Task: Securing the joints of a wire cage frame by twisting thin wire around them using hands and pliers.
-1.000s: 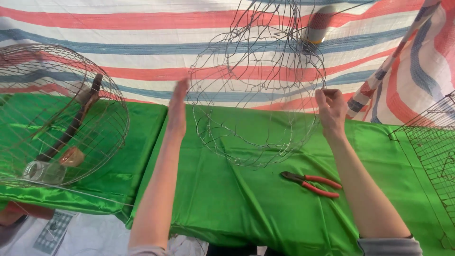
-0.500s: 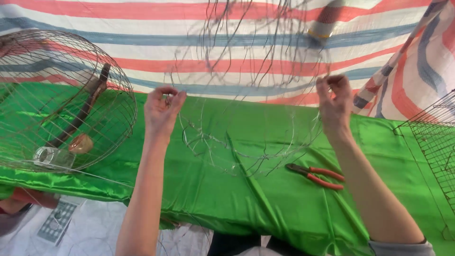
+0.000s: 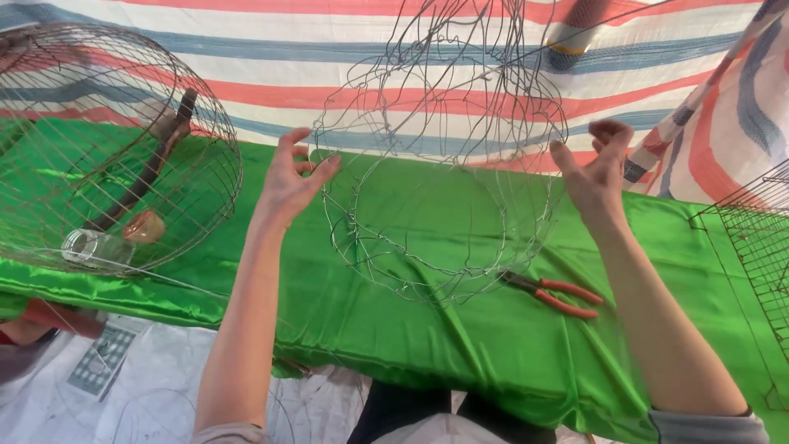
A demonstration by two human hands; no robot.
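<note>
A rounded wire cage frame (image 3: 440, 164) hangs upright above the green cloth covered bench (image 3: 460, 345). The left hand (image 3: 292, 181) is at the frame's left edge, grip wide, fingers spread and touching the wire. The right hand (image 3: 596, 173) is at the frame's right edge, grip loosely open beside the wire. Red-handled pliers (image 3: 555, 294) lie just below the frame. A finished wire cage (image 3: 107, 148) sits well left of the frame.

Both forearms bare — grey sleeve cuffs pushed up near the elbows.
</note>
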